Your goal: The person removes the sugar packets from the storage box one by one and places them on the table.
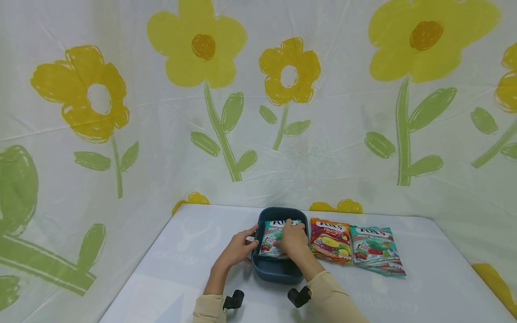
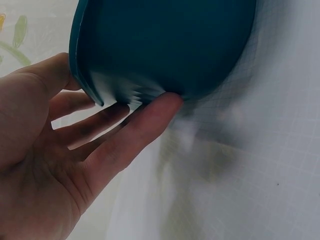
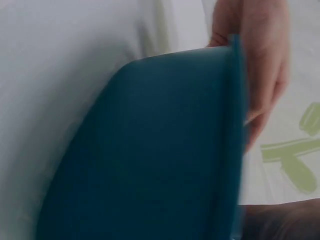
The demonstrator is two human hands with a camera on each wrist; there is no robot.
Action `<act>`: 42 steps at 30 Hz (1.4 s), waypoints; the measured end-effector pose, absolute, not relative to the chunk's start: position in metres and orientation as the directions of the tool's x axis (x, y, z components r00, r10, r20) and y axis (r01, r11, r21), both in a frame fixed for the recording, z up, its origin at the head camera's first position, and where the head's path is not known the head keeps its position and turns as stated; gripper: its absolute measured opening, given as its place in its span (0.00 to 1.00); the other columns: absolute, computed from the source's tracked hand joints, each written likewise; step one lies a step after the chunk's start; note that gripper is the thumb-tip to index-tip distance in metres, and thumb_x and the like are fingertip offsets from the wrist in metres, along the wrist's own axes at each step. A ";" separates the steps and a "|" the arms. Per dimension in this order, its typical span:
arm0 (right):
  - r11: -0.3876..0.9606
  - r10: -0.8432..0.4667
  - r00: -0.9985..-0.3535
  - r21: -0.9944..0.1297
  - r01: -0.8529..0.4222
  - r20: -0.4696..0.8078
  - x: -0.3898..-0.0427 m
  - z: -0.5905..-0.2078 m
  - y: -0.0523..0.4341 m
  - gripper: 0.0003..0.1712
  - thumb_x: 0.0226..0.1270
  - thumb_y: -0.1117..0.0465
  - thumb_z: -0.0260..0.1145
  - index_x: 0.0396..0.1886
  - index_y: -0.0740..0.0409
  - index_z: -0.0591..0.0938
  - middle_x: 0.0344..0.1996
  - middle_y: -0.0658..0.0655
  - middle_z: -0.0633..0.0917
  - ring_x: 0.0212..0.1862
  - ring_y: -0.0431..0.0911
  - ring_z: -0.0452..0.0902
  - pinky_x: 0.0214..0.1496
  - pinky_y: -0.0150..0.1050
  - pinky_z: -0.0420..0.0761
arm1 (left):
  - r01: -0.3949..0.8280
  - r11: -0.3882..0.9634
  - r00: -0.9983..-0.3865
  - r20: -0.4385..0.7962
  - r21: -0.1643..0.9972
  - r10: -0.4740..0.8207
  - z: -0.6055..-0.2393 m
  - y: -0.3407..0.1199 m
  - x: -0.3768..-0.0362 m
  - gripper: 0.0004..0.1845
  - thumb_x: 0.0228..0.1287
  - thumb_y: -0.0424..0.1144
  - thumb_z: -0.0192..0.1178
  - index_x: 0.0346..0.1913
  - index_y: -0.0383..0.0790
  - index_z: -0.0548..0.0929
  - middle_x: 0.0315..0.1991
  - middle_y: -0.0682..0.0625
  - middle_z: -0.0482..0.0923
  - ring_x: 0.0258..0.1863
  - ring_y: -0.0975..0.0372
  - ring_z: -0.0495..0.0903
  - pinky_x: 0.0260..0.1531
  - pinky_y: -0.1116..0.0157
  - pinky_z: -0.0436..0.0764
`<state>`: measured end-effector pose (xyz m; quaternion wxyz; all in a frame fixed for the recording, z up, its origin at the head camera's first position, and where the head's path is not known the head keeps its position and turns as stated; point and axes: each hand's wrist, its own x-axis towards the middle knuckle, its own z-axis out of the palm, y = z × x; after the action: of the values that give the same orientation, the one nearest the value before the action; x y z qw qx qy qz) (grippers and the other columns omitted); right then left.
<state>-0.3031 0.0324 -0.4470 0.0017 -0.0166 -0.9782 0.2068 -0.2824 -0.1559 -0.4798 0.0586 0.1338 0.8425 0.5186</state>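
Note:
A dark blue plastic bin (image 1: 278,273) stands on the table with a teal FOX'S mint candy bag (image 1: 269,242) inside, tilted against its far part. My left hand (image 1: 236,249) holds the bin's left side by the rim; in the left wrist view its fingers (image 2: 150,117) lie along the outer wall. My right hand (image 1: 293,240) reaches into the bin and grips the bag, hiding its right half. In the right wrist view the bin wall (image 3: 145,145) hides most of the right hand's work, and the left hand (image 3: 260,60) shows past the rim.
Just right of the bin lies an orange FOX'S fruits candy bag (image 1: 331,240). Beside it is another teal mint candy bag (image 1: 377,250). The white table (image 1: 173,269) meets a flower-printed curtain (image 1: 323,175) at the back and sides.

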 end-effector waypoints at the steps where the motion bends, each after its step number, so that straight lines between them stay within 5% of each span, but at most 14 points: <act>1: 0.914 0.024 -1.000 -0.406 0.021 0.001 -0.304 -0.446 0.033 0.47 0.50 0.49 0.79 0.64 0.69 0.68 0.48 0.78 0.74 0.42 0.62 0.79 0.45 0.57 0.85 | 0.167 0.426 -0.957 0.042 0.889 0.287 -0.480 -0.156 -0.282 0.30 0.73 0.35 0.52 0.75 0.39 0.61 0.68 0.33 0.67 0.57 0.43 0.79 0.23 0.58 0.88; 10: 0.879 -0.085 -0.996 -0.473 -0.066 -0.019 -0.312 -0.437 0.044 0.49 0.52 0.52 0.78 0.68 0.69 0.66 0.55 0.73 0.79 0.57 0.67 0.76 0.59 0.60 0.80 | 0.185 0.418 -0.952 0.057 0.890 0.300 -0.481 -0.156 -0.282 0.30 0.73 0.35 0.51 0.75 0.38 0.60 0.67 0.33 0.68 0.56 0.43 0.80 0.22 0.58 0.88; 35: 0.748 -0.209 -0.973 -0.657 -0.091 -0.102 -0.313 -0.419 0.055 0.45 0.60 0.51 0.72 0.73 0.61 0.64 0.69 0.68 0.70 0.64 0.63 0.71 0.64 0.64 0.74 | 0.188 0.423 -0.950 0.054 0.887 0.308 -0.481 -0.156 -0.285 0.30 0.73 0.36 0.52 0.75 0.37 0.60 0.64 0.34 0.70 0.56 0.42 0.80 0.22 0.60 0.87; 39: 0.695 -0.220 -0.973 -0.711 -0.108 -0.066 -0.314 -0.420 0.056 0.45 0.59 0.50 0.73 0.72 0.62 0.66 0.67 0.68 0.71 0.60 0.61 0.74 0.61 0.60 0.78 | 0.189 0.421 -0.949 0.056 0.887 0.310 -0.482 -0.157 -0.285 0.30 0.73 0.36 0.52 0.75 0.38 0.60 0.63 0.34 0.71 0.57 0.42 0.79 0.22 0.60 0.87; 42: 0.615 -0.228 -0.972 -0.782 -0.100 -0.055 -0.317 -0.422 0.057 0.43 0.59 0.50 0.73 0.71 0.61 0.68 0.61 0.68 0.76 0.50 0.56 0.79 0.49 0.52 0.86 | 0.196 0.425 -0.948 0.059 0.884 0.314 -0.482 -0.158 -0.285 0.30 0.73 0.36 0.52 0.75 0.38 0.60 0.63 0.34 0.71 0.57 0.42 0.79 0.22 0.61 0.87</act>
<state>-0.3167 0.0567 -0.4219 -0.0746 0.0915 -0.8955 0.4292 -0.2850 -0.1576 -0.4823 0.0572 0.1514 0.8422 0.5143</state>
